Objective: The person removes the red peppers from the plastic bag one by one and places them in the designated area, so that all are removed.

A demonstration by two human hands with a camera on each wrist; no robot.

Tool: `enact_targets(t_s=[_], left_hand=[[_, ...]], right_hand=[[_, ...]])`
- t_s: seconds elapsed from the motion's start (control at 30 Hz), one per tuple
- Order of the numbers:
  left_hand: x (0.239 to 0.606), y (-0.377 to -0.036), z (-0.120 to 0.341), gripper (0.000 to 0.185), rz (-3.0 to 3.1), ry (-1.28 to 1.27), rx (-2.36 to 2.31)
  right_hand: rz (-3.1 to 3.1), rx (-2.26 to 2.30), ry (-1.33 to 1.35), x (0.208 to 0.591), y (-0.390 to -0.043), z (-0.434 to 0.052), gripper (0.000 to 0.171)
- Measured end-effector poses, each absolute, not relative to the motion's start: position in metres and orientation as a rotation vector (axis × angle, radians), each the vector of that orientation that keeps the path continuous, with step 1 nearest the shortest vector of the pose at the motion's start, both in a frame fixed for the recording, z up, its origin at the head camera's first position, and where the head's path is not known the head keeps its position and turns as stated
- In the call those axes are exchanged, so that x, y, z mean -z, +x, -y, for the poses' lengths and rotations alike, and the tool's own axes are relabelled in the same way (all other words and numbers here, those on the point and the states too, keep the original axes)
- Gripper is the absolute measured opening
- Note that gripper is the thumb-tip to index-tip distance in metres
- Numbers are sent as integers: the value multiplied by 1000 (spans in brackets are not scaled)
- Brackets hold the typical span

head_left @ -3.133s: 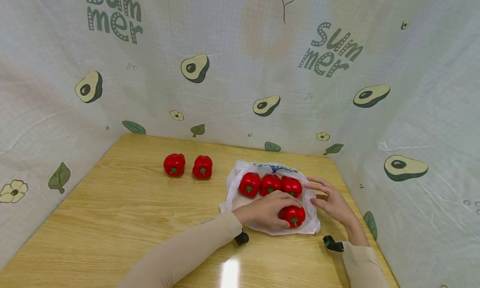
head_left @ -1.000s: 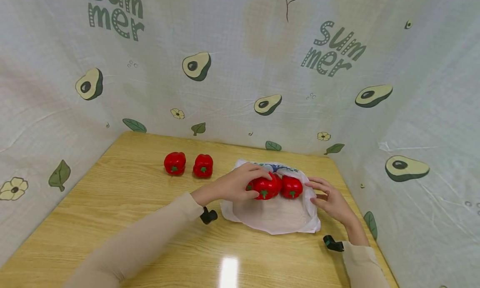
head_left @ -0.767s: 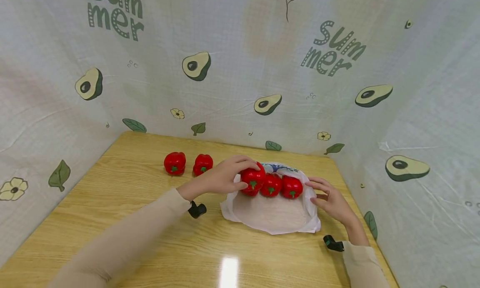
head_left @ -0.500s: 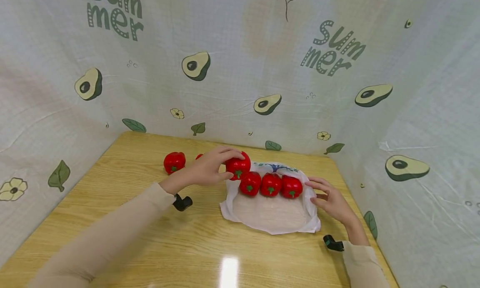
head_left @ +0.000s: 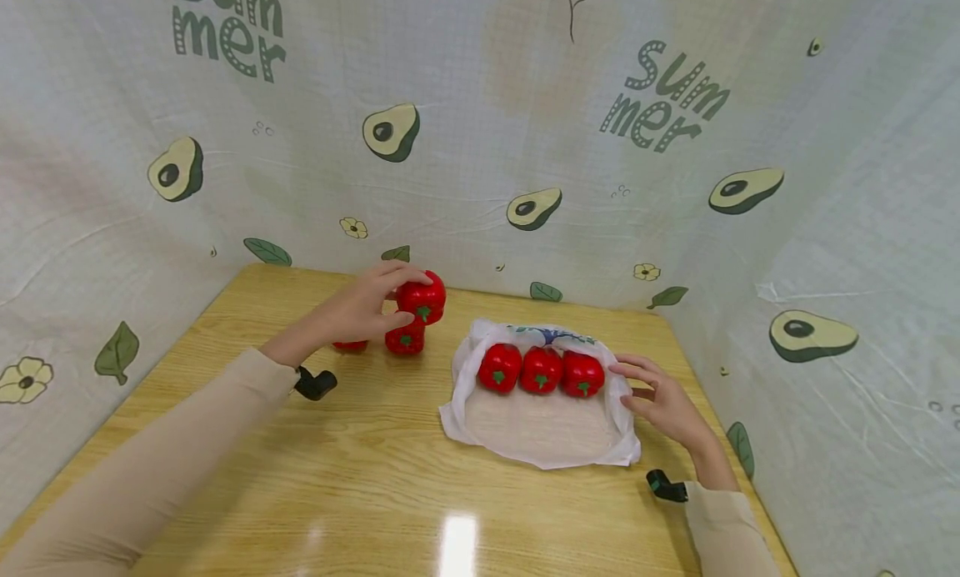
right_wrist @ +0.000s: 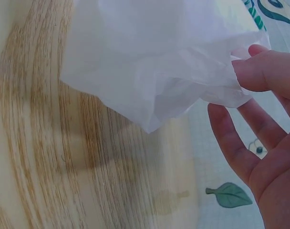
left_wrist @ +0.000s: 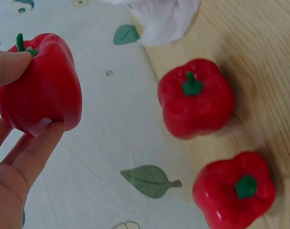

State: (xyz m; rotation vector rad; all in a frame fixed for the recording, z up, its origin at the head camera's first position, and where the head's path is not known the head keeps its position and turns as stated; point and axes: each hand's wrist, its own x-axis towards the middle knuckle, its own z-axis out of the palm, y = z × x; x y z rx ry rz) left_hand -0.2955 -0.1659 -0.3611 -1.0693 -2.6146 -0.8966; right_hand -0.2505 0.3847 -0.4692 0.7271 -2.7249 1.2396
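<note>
Head view shows the left hand lifted over the far left of the wooden table, thumb and fingers curled round a red pepper that it holds in the air just above two more peppers on the table. Of those two, the nearer pepper is half covered by the held one, and the other is almost wholly hidden behind the wrist, only a red sliver showing. Left wrist view makes them plain: the gripped pepper sits between a fingertip by its green stem and a finger under its base, while the two resting peppers lie side by side, clear of it, the lower one cut off by the frame edge. The white plastic bag lies flattened at the right, three peppers in a row at its far end. The right hand rests at the bag's right edge; in the right wrist view its thumb touches the crumpled film, the other fingers loosely spread, though whether it truly pinches the plastic cannot be told. The palm is cut off by the frame.
</note>
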Motion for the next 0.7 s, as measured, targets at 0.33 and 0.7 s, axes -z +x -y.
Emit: enact_targets(t_s=[0.33, 0.7], left_hand=[[360, -307, 203, 54, 2604, -1020, 884], [368, -322, 239, 53, 2654, -934, 871]], right_hand=[[2746, -1225, 723, 466, -248, -384, 52], [2758, -1221, 716, 465, -248, -383, 53]])
